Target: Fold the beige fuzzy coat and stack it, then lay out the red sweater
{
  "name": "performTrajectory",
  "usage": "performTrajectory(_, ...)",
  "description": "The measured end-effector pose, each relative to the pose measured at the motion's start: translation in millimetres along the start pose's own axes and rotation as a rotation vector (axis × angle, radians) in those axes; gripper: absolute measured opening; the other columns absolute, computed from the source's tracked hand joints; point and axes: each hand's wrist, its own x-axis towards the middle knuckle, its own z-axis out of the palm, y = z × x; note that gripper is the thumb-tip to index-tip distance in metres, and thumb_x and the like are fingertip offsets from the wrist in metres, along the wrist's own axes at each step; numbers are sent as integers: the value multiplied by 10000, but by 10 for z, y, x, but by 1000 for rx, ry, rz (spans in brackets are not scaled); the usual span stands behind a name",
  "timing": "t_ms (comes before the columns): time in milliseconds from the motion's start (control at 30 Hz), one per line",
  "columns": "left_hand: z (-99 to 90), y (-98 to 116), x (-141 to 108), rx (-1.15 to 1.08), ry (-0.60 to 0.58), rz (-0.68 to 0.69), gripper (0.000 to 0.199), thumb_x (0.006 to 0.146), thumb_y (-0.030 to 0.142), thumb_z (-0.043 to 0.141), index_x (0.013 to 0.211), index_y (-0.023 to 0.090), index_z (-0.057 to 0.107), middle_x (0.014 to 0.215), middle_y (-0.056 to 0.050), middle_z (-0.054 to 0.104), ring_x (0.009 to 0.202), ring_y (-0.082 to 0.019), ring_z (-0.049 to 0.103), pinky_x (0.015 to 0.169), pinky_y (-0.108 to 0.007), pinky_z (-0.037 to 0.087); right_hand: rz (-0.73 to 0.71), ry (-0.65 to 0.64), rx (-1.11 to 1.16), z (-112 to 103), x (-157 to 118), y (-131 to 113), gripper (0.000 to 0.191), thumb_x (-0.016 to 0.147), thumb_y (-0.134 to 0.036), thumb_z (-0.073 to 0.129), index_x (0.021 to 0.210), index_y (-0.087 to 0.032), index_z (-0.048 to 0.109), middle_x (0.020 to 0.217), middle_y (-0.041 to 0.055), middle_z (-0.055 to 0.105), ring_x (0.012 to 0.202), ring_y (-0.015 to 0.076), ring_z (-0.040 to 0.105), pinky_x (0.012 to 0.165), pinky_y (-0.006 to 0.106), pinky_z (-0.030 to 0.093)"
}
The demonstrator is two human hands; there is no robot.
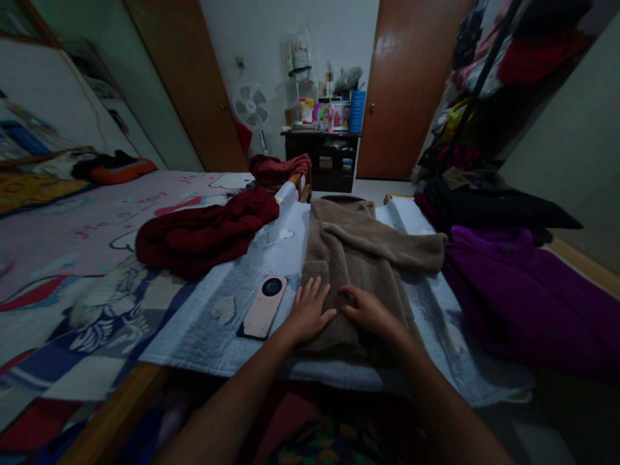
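Coat-like brown garment [356, 258] lies on the pale blue cloth [208, 336] right in front of you, lower part toward you, collar end away. Both your hands are on it. Left hand [310, 310]: palm down, fingers spread wide, pressing flat on the garment's left front; nothing gripped. Right hand [367, 311]: just beside the left, on the garment's middle, fingers bent, narrow gap between thumb and index; can't tell whether fabric is pinched.

One sleeve [411, 250] stretches out to your right, its cuff end near the purple clothing [518, 290]. Other sleeve: can't make it out for sure. Some creases run along the body under the sleeve.

Step in hand, my read: you're flattening and arranging the front by hand. Next move would call for keeping the left palm as an anchor while the right either smooths outward or takes a clear hold of the fabric; the stretched-out sleeve looks like the part needing attention. Pull gently, since the cloth underneath may drag.

Watch the phone [265, 307], back up, just left of the garment and near your left wrist. Dark red garment [208, 229] sits farther left, clear of your hands.
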Motion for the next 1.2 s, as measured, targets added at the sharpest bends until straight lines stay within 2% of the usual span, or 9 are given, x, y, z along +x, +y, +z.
performTrajectory(167,196,68,-65,143,148,1,676,928,531,444,1510,227,282,1607,-139,173,1478,-338,103,1162,-554,165,-5,-62,-148,-5,-160,-52,614,805,-264,580,1400,-170,464,1337,126,584,1191,265,565,1002,366,409)
performTrajectory(300,183,78,-51,157,167,31,627,920,514,470,1480,259,349,1598,-131,208,1470,-363,124,1151,-584,168,32,-49,-68,-29,-201,0,745,823,-299,601,1487,-141,303,1111,112,689,957,230,653,849,330,478)
performTrajectory(367,154,88,-50,154,168,80,582,927,481,469,1450,237,398,1591,-129,234,1471,-347,135,1159,-582,151,59,-9,-32,-32,-201,48,620,863,-276,546,1442,-135,375,1021,94,708,890,213,661,820,314,481)
performTrajectory(467,126,108,-56,137,151,169,515,939,394,454,1415,199,432,1578,-111,280,1469,-287,176,1178,-526,160,45,36,-34,-29,-198,102,368,873,-193,484,1228,-174,578,1119,90,690,1019,204,638,907,301,448)
performTrajectory(700,-48,113,34,66,115,217,448,908,368,506,1318,189,503,1449,-114,473,1359,-281,384,1109,-460,304,27,-79,-91,-160,-138,96,328,836,-192,515,1148,-194,617,1085,63,702,1004,203,642,883,286,450)
performTrajectory(800,-163,70,225,15,92,190,283,951,334,437,1161,213,584,1223,-84,613,1140,-229,561,987,-383,425,25,-86,-109,-362,-38,135,312,835,-242,542,1127,-188,635,1013,58,712,953,208,648,848,291,461)
performTrajectory(867,-205,12,409,0,119,147,250,963,275,397,1102,219,597,1142,-67,623,1031,-196,598,921,-334,460,65,3,-138,-541,72,203,319,846,-253,532,1137,-172,632,960,63,714,904,205,653,817,291,466)
performTrajectory(1033,-175,-221,965,86,347,-17,425,928,259,459,1346,179,461,1433,-115,474,1315,-256,426,1093,-411,339,147,260,-247,-1018,504,533,297,851,-223,513,1109,-153,643,1011,86,701,930,204,645,830,289,463)
performTrajectory(1200,-141,-477,1525,101,257,-175,539,961,332,376,1445,97,349,1535,-194,339,1425,-290,304,1125,-458,289,245,423,-464,-1378,1003,927,349,873,-239,491,1168,-116,632,1214,147,644,1144,237,577,979,314,405)
